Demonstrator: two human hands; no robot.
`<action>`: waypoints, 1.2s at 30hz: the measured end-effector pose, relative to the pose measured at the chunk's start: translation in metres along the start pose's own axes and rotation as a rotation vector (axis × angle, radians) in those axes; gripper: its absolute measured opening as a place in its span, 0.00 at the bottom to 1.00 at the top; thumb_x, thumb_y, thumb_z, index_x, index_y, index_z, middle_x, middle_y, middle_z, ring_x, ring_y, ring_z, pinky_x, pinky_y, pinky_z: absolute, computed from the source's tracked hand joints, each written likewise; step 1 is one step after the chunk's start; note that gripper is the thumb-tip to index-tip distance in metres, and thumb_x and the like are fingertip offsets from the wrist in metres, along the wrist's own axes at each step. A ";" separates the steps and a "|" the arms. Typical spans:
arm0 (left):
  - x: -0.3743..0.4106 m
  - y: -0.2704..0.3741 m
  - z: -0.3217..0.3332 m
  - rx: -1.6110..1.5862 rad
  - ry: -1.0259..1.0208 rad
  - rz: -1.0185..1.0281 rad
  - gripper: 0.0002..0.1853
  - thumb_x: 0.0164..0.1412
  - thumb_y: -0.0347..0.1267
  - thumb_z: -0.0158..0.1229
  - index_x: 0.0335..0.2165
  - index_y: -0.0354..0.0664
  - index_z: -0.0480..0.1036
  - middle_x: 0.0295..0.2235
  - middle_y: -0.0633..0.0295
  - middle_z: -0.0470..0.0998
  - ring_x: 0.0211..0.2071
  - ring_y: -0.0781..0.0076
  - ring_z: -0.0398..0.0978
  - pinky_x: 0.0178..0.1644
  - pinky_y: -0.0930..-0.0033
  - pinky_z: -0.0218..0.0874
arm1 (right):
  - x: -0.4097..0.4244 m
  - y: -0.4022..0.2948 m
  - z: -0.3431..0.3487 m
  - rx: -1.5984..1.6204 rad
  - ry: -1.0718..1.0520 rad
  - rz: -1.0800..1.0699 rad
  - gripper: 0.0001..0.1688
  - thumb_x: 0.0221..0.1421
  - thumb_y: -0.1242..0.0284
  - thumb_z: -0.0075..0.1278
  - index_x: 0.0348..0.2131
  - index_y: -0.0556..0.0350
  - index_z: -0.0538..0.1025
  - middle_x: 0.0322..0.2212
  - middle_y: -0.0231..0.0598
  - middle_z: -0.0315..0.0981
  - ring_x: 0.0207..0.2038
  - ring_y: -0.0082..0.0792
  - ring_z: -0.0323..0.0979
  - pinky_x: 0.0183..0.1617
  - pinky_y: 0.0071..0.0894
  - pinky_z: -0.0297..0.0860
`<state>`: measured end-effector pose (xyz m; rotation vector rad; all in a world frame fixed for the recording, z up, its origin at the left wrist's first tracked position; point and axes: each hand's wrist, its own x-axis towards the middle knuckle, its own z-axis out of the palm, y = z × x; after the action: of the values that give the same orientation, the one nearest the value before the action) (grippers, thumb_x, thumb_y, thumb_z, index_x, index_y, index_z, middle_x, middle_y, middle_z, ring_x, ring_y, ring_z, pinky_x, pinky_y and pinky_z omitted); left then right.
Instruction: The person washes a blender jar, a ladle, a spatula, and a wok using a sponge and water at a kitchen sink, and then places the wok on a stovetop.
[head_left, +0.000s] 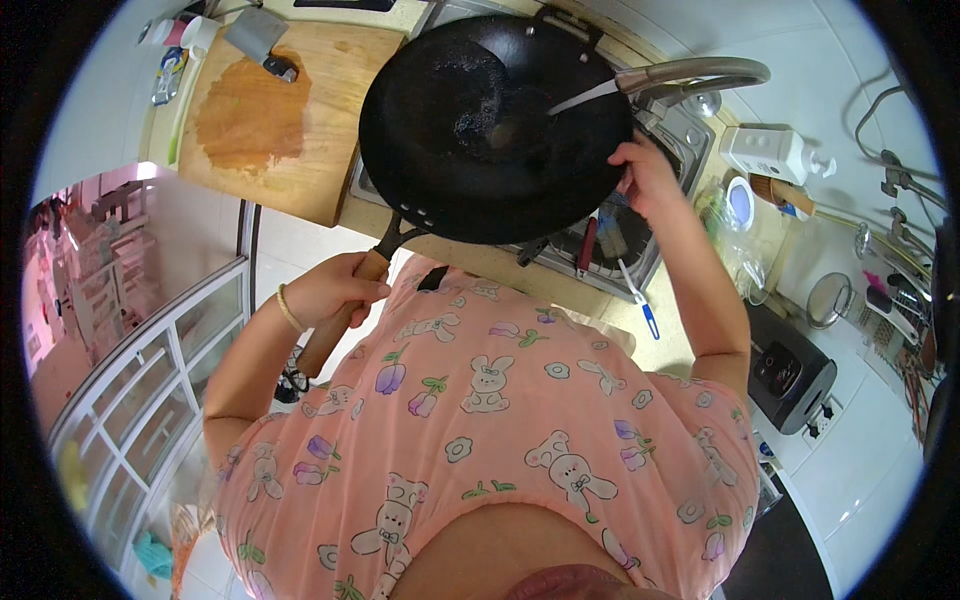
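Observation:
A large black wok (450, 165) is held over a metal sink (697, 142), under a running faucet (667, 75). Water pours into the wok and bubbles lie on the pooled water inside. My left hand (337, 289) grips the wok's wooden handle (322, 345). At the right rim, my right hand (649, 176) is up against the wok's edge, its thumb near the rim and some fingers hidden. Below the wok, a blue-handled brush (649, 319) leans across the sink edge near a red handle (588, 244).
Left of the sink lies a wooden cutting board (352, 90) with a wet patch and a cleaver (259, 34). A white pump bottle (765, 154), a wooden-handled brush (787, 196) and a plastic bag (739, 251) stand to the right. A black appliance (791, 375) sits farther along the counter.

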<state>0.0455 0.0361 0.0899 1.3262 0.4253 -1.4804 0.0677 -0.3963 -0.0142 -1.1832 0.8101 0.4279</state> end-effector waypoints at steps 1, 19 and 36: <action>-0.006 0.004 0.001 -0.001 -0.004 -0.037 0.12 0.50 0.28 0.59 0.31 0.39 0.63 0.16 0.67 0.66 0.11 0.78 0.64 0.15 0.75 0.58 | 0.008 0.017 -0.003 0.023 0.024 0.036 0.31 0.38 0.82 0.49 0.46 0.49 0.67 0.24 0.27 0.63 0.17 0.21 0.54 0.18 0.22 0.51; 0.061 -0.047 -0.047 -0.198 -0.061 0.114 0.18 0.52 0.31 0.61 0.40 0.38 0.64 0.24 0.60 0.71 0.17 0.70 0.70 0.21 0.66 0.66 | 0.032 0.079 0.002 0.269 -0.033 -0.252 0.25 0.40 0.85 0.49 0.42 0.49 0.72 0.27 0.31 0.71 0.25 0.27 0.66 0.23 0.25 0.59; -0.011 0.021 -0.007 -0.144 -0.013 -0.094 0.17 0.47 0.29 0.62 0.31 0.45 0.60 0.15 0.71 0.60 0.12 0.80 0.60 0.16 0.75 0.54 | 0.081 0.084 0.036 -0.082 0.041 -0.239 0.42 0.52 0.74 0.50 0.62 0.49 0.51 0.57 0.47 0.56 0.55 0.43 0.60 0.54 0.42 0.60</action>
<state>0.0649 0.0388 0.1042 1.1961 0.5809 -1.5055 0.0748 -0.3429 -0.1235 -1.3509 0.6808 0.2425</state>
